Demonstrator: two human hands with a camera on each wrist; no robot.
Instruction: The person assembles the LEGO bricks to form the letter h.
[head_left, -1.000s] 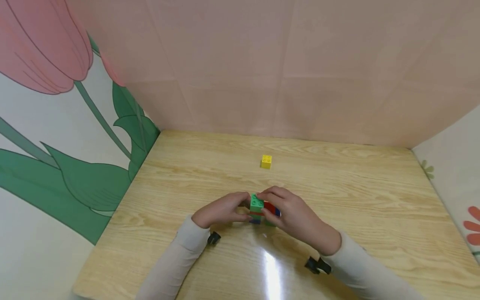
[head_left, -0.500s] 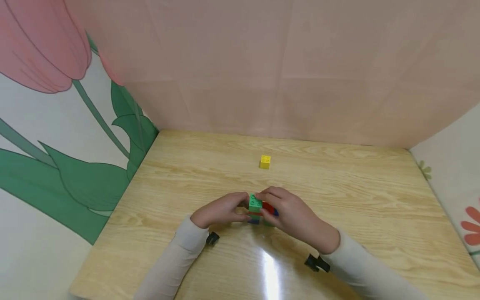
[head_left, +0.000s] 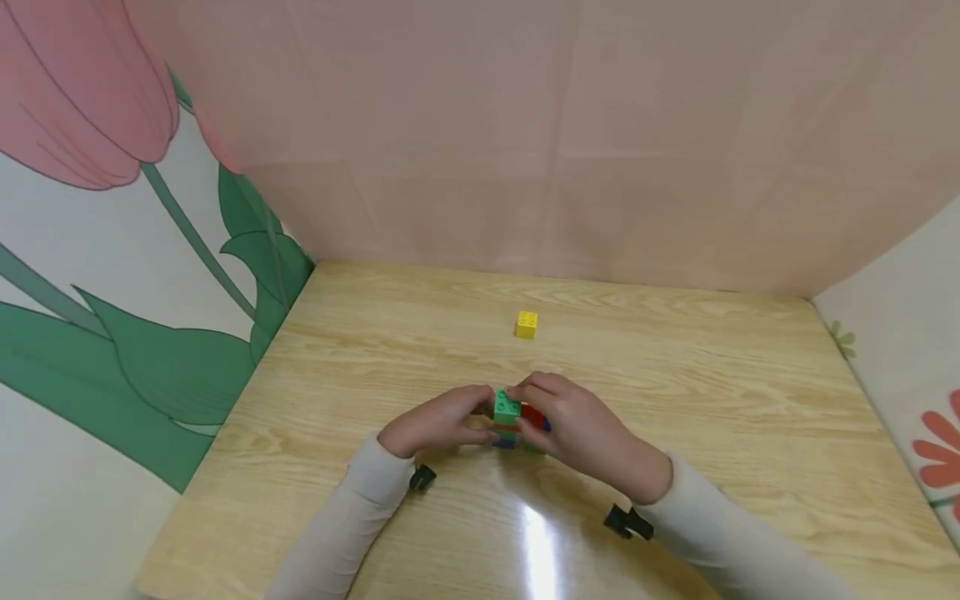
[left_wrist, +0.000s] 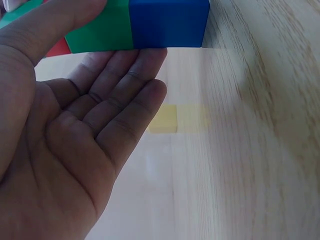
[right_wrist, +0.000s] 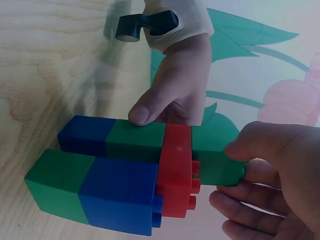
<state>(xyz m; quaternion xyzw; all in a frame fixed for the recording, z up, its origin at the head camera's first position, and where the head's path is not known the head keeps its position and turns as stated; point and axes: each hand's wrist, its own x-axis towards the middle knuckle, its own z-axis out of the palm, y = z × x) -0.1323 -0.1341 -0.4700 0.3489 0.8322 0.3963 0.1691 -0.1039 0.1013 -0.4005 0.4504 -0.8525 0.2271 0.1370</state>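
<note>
A small structure of toy building bricks stands on the table between both hands. In the right wrist view one column has a blue brick [right_wrist: 85, 135] at the bottom, a green brick [right_wrist: 135, 137] above it, then a red brick [right_wrist: 175, 155] and a top green brick [right_wrist: 215, 162]. The red brick reaches across to a second column, a lower green brick [right_wrist: 60, 182] under a blue brick [right_wrist: 120, 195]. My right hand [head_left: 581, 421] pinches the top green brick between thumb and fingers. My left hand [head_left: 442, 421] holds the first column low down, thumb on its green brick, fingers behind.
A loose yellow brick [head_left: 527, 325] lies on the wooden table [head_left: 375, 333] beyond the hands. A pink wall covering [head_left: 555, 192] rises at the table's back edge. Walls with printed flowers border both sides.
Both hands and the bricks keep their places relative to each other. The head view has shifted slightly, so everything appears a little further left.
</note>
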